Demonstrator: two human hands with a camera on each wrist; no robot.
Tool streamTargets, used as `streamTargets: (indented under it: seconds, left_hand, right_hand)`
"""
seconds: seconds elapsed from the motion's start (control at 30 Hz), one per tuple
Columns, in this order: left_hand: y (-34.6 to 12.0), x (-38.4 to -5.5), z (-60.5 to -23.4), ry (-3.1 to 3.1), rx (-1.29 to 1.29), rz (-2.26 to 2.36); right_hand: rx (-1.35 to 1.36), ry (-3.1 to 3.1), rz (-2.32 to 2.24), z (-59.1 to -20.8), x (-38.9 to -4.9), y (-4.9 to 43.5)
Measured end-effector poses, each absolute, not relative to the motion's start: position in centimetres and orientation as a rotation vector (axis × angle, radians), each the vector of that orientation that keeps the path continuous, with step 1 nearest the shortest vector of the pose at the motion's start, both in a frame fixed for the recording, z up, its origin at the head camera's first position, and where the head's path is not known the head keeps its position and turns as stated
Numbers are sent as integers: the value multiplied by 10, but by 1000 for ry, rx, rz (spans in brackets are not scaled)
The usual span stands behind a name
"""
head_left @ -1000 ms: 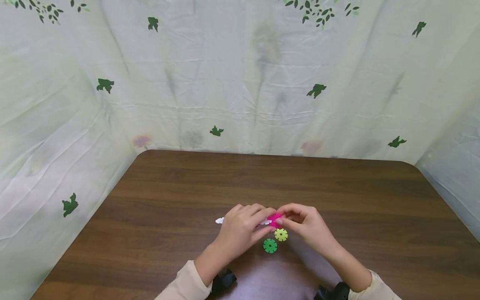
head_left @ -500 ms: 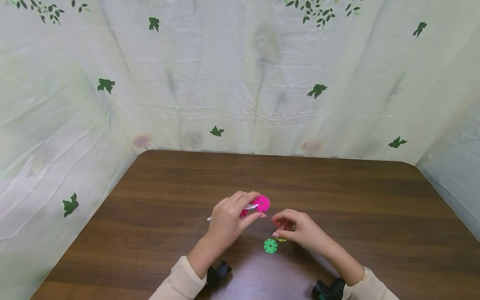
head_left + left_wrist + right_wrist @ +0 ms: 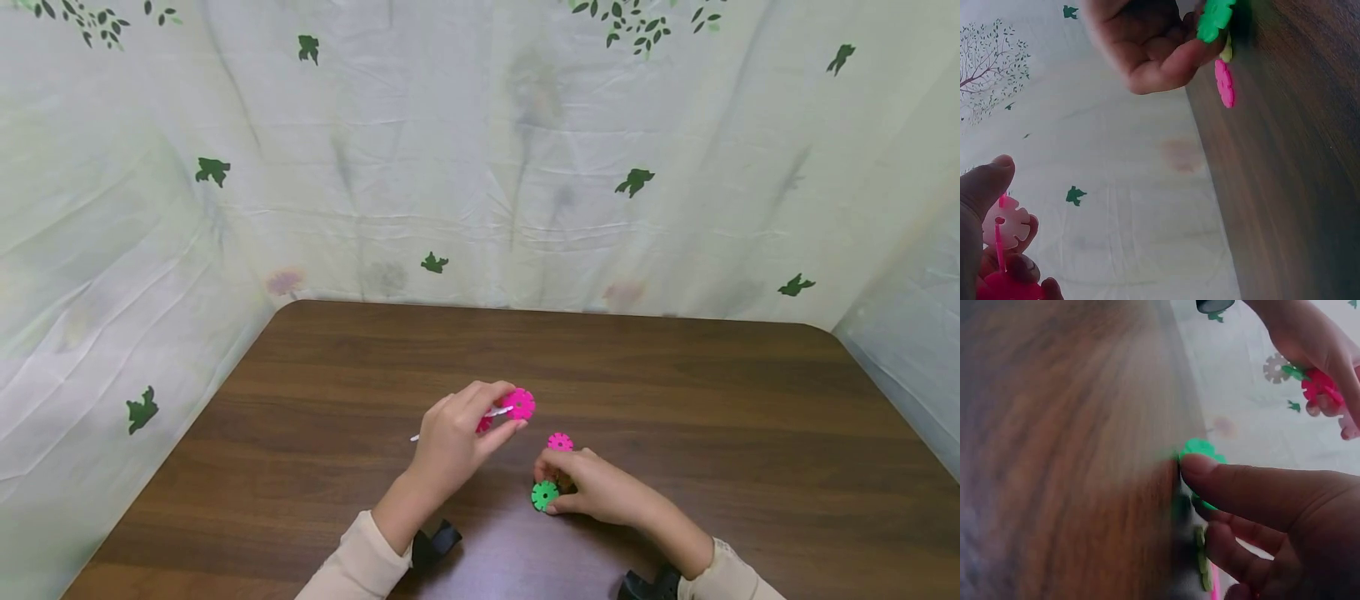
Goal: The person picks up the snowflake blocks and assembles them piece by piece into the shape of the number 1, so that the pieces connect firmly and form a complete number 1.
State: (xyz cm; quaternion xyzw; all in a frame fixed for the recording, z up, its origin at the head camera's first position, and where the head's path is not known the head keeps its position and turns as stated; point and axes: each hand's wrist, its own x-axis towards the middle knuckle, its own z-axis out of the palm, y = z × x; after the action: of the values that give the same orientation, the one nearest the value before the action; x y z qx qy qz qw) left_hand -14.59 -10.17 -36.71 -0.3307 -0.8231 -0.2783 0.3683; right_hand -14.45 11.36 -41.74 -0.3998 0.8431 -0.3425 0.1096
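My left hand [image 3: 453, 433] holds joined notched discs above the table. A bright pink disc [image 3: 519, 404] stands out past its fingertips, and white edges show beside it. In the right wrist view a greyish-white disc [image 3: 1277, 367] and a green piece [image 3: 1294, 372] also belong to this cluster. My right hand [image 3: 600, 487] pinches a green notched disc [image 3: 545, 496] between thumb and fingers, tilted up at the table. Just beyond it lies a loose pink disc [image 3: 559, 442]. The yellow disc [image 3: 1202, 556] sits under the right fingers, mostly hidden from the head view.
The brown wooden table [image 3: 337, 358] has rounded far corners. A pale cloth [image 3: 480, 167] with green leaf and bird prints hangs behind it and at both sides. Black wrist cameras [image 3: 435, 544] sit under both wrists.
My left hand has drawn away up and to the left with its joined discs. My right hand has come nearer and taken hold of the green disc. The loose pink disc is now uncovered.
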Motion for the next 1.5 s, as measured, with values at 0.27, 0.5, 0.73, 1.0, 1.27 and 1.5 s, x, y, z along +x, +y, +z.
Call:
streamTargets:
  seconds: [0.27,0.5,0.73,1.0,1.27,1.5]
  left_hand:
    - [-100,-144,-368,-2138,-864,-717]
    - [-97,-143,-370,-2132,-927,-698]
    - [-91,-139,-371,-2206,-1013,-709]
    - [-87,-137,-374,-2235,-1063,-682]
    - [-85,-136,-373,-2219,-1102,-749]
    - [-87,-136,-374,-2204,-1135,-794]
  right_hand:
    - [-1132,2387,-1278,-404,-148,121]
    - [-1004,2499,-1491,-383,-150,132]
    - [-1033,2589,-1575,-369,-145,138]
    - [-1192,2633,-1595,-362,-140,137]
    - [-1349,2718,-1583,-364,-140,135]
    - [-1519,2674,-1644,-369,-141,132]
